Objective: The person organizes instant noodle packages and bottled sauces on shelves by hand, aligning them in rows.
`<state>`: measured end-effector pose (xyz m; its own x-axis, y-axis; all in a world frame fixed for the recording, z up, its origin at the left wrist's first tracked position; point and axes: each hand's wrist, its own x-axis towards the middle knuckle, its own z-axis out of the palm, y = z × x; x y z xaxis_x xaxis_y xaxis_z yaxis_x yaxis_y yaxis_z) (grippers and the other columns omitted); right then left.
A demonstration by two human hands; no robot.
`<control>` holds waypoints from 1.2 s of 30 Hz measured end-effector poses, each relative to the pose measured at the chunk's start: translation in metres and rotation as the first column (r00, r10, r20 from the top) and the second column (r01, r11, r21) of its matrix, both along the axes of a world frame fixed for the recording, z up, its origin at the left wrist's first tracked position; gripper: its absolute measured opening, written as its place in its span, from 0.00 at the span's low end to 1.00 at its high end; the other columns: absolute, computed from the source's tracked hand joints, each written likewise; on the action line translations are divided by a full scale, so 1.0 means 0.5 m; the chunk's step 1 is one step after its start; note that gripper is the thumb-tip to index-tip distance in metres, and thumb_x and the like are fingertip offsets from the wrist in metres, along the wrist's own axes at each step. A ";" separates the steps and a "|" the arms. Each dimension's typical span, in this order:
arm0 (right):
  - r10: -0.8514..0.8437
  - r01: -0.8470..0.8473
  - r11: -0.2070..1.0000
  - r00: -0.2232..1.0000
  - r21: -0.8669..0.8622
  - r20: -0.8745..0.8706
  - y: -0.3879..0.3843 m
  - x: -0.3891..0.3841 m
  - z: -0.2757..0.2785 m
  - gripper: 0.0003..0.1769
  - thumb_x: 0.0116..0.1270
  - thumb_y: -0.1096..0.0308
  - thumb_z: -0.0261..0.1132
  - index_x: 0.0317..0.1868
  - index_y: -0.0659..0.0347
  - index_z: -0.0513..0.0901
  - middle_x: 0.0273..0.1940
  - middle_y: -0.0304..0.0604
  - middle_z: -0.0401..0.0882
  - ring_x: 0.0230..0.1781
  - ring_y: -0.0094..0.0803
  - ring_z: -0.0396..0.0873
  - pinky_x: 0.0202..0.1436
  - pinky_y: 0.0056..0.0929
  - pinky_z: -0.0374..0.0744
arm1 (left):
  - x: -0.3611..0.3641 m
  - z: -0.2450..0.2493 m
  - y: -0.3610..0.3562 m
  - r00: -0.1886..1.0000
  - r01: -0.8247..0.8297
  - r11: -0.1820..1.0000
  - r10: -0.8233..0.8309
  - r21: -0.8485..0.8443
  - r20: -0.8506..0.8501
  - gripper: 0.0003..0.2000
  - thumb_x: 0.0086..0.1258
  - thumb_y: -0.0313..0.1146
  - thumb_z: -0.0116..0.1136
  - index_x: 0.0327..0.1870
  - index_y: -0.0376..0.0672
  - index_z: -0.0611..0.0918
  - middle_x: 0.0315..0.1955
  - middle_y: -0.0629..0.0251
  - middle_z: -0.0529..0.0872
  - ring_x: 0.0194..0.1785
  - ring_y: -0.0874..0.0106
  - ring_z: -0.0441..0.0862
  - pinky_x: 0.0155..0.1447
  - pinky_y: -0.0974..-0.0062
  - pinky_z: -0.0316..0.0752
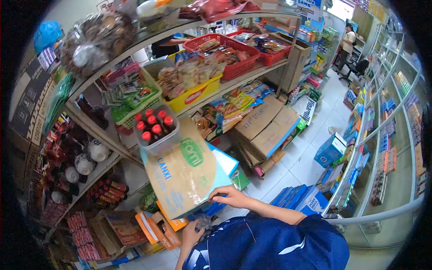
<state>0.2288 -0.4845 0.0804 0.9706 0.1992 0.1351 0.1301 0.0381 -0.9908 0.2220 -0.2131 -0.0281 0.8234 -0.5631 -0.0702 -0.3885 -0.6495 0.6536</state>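
Observation:
My left hand (pixel 192 233) is low beside the orange boxes, its fingers closed around a crumpled grey cloth (pixel 204 222). My right hand (pixel 230 197) rests at the near right edge of a brown "fami Canxi" carton (pixel 180 173), fingers loosely bent and thumb apart. On the carton's far end stands a clear plastic tub (pixel 164 143) of several red-capped bottles (pixel 156 130). Below the carton's near corner are orange boxes (pixel 155 231), and a white-and-blue box (pixel 223 158) shows beyond its right side.
Shelves to the left hold a yellow bin (pixel 193 94) and red baskets (pixel 229 63) of packets. An opened cardboard box (pixel 261 123) sits farther along. Glass cabinets (pixel 382 135) line the right side. Blue packs (pixel 292 198) and a blue box (pixel 330 149) narrow the tiled aisle (pixel 310 130); a person (pixel 347 45) stands far back.

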 end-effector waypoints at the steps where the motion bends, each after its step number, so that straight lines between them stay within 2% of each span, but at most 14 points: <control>1: 0.000 0.000 1.000 1.000 -0.004 0.006 -0.033 -0.014 -0.004 0.12 0.62 0.65 0.57 0.41 0.65 0.77 0.38 0.42 0.79 0.39 0.29 0.76 0.46 0.26 0.72 | -0.006 0.035 -0.036 1.000 0.000 1.000 0.000 -0.004 0.006 0.22 0.49 0.40 0.62 0.46 0.41 0.76 0.35 0.51 0.79 0.39 0.55 0.78 0.44 0.65 0.73; 6: -0.006 0.004 0.989 1.000 -0.151 -0.009 -0.206 -0.082 -0.044 0.16 0.61 0.64 0.59 0.47 0.63 0.75 0.46 0.43 0.75 0.49 0.31 0.71 0.54 0.29 0.68 | -0.037 0.193 -0.239 0.981 0.142 0.990 -0.139 -0.016 0.134 0.24 0.48 0.41 0.63 0.49 0.46 0.76 0.40 0.53 0.78 0.43 0.58 0.78 0.46 0.67 0.74; 9: 0.041 -0.030 0.980 0.998 -0.197 0.054 -0.289 -0.124 -0.058 0.31 0.56 0.58 0.63 0.58 0.60 0.65 0.58 0.47 0.64 0.58 0.35 0.62 0.60 0.32 0.61 | -0.038 0.254 -0.376 0.979 0.195 0.974 -0.186 -0.117 0.086 0.27 0.48 0.39 0.65 0.52 0.44 0.74 0.45 0.51 0.75 0.49 0.56 0.75 0.52 0.67 0.71; 12: 0.010 0.018 0.985 0.987 0.172 -0.161 -0.339 -0.172 -0.104 0.49 0.54 0.50 0.64 0.67 0.61 0.46 0.60 0.46 0.59 0.61 0.34 0.58 0.64 0.32 0.57 | -0.033 0.285 -0.513 0.955 0.292 0.897 -0.294 -0.333 0.046 0.34 0.47 0.37 0.65 0.58 0.41 0.66 0.55 0.52 0.67 0.57 0.55 0.66 0.60 0.65 0.61; 13: -0.059 0.084 0.990 0.974 0.111 -0.218 -0.358 -0.186 -0.148 0.46 0.55 0.52 0.63 0.66 0.62 0.47 0.59 0.44 0.60 0.60 0.31 0.58 0.63 0.31 0.57 | -0.032 0.280 -0.553 0.947 0.318 0.889 -0.317 -0.329 0.058 0.34 0.47 0.37 0.65 0.58 0.41 0.66 0.55 0.52 0.67 0.57 0.55 0.66 0.60 0.65 0.61; 14: -0.081 0.140 0.960 0.967 0.244 -0.240 -0.372 -0.202 -0.149 0.45 0.55 0.54 0.63 0.65 0.62 0.48 0.59 0.44 0.59 0.60 0.31 0.59 0.63 0.30 0.58 | -0.030 0.268 -0.596 0.919 0.395 0.877 -0.372 -0.275 0.132 0.35 0.48 0.39 0.64 0.60 0.42 0.65 0.56 0.52 0.66 0.60 0.55 0.63 0.62 0.61 0.56; 16: -0.173 0.309 0.824 0.935 0.474 -0.309 -0.393 -0.239 -0.149 0.40 0.57 0.58 0.63 0.64 0.61 0.52 0.59 0.42 0.60 0.59 0.29 0.60 0.62 0.30 0.59 | -0.044 0.261 -0.675 0.866 0.486 0.870 -0.466 -0.087 0.183 0.37 0.50 0.47 0.62 0.62 0.44 0.62 0.59 0.52 0.62 0.64 0.53 0.54 0.64 0.48 0.43; 20: -0.569 0.742 0.505 0.671 0.441 -0.476 -0.443 -0.303 -0.122 0.28 0.54 0.68 0.66 0.54 0.62 0.67 0.48 0.38 0.73 0.48 0.27 0.71 0.53 0.28 0.69 | -0.096 0.243 -0.789 0.769 0.561 0.809 -0.587 0.174 0.253 0.40 0.50 0.55 0.60 0.63 0.45 0.61 0.59 0.51 0.61 0.64 0.53 0.55 0.64 0.48 0.45; 23: -0.675 0.822 0.282 0.536 0.495 -0.507 -0.486 -0.355 -0.153 0.25 0.54 0.68 0.66 0.52 0.62 0.68 0.47 0.40 0.74 0.46 0.28 0.72 0.52 0.28 0.71 | -0.120 0.211 -0.854 0.776 0.622 0.781 -0.608 -0.048 0.168 0.40 0.49 0.53 0.62 0.62 0.44 0.62 0.58 0.52 0.63 0.62 0.55 0.58 0.63 0.54 0.51; 25: -0.757 0.869 0.306 0.470 0.388 -0.455 -0.507 -0.383 -0.188 0.29 0.50 0.72 0.69 0.52 0.61 0.66 0.43 0.40 0.75 0.43 0.28 0.74 0.51 0.28 0.72 | -0.124 0.181 -0.881 0.809 0.587 0.807 -0.579 -0.069 0.102 0.35 0.48 0.42 0.65 0.59 0.42 0.65 0.48 0.51 0.73 0.52 0.55 0.71 0.56 0.65 0.65; 30: -0.835 0.880 0.370 0.456 0.298 -0.308 -0.534 -0.425 -0.166 0.37 0.48 0.75 0.70 0.57 0.60 0.60 0.46 0.39 0.72 0.47 0.26 0.71 0.53 0.28 0.70 | -0.080 0.059 -0.920 0.707 0.569 0.789 -0.614 -0.233 -0.352 0.21 0.50 0.35 0.60 0.45 0.35 0.75 0.33 0.51 0.79 0.41 0.53 0.76 0.47 0.68 0.70; 33: -0.865 0.902 0.360 0.418 0.237 -0.277 -0.569 -0.460 -0.173 0.39 0.49 0.73 0.70 0.59 0.60 0.58 0.51 0.43 0.68 0.52 0.28 0.67 0.56 0.30 0.67 | -0.066 0.047 -0.995 0.733 0.597 0.772 -0.636 -0.221 -0.243 0.16 0.51 0.30 0.55 0.41 0.33 0.75 0.35 0.50 0.78 0.41 0.57 0.76 0.47 0.70 0.69; 35: -0.942 0.957 0.288 0.277 -0.031 -0.189 -0.616 -0.481 -0.189 0.41 0.49 0.68 0.71 0.60 0.60 0.57 0.54 0.45 0.64 0.55 0.31 0.65 0.58 0.31 0.65 | -0.054 0.016 -1.061 0.747 0.608 0.745 -0.654 -0.275 -0.121 0.14 0.51 0.28 0.51 0.40 0.32 0.74 0.35 0.51 0.77 0.41 0.61 0.76 0.47 0.72 0.69; 36: -0.977 0.944 0.211 0.199 -0.253 -0.071 -0.653 -0.507 -0.188 0.40 0.48 0.63 0.70 0.60 0.60 0.60 0.55 0.45 0.63 0.55 0.35 0.66 0.58 0.32 0.65 | -0.044 -0.003 -1.101 0.724 0.543 0.743 -0.650 -0.391 -0.230 0.14 0.52 0.28 0.51 0.39 0.31 0.74 0.34 0.52 0.76 0.41 0.62 0.75 0.47 0.72 0.68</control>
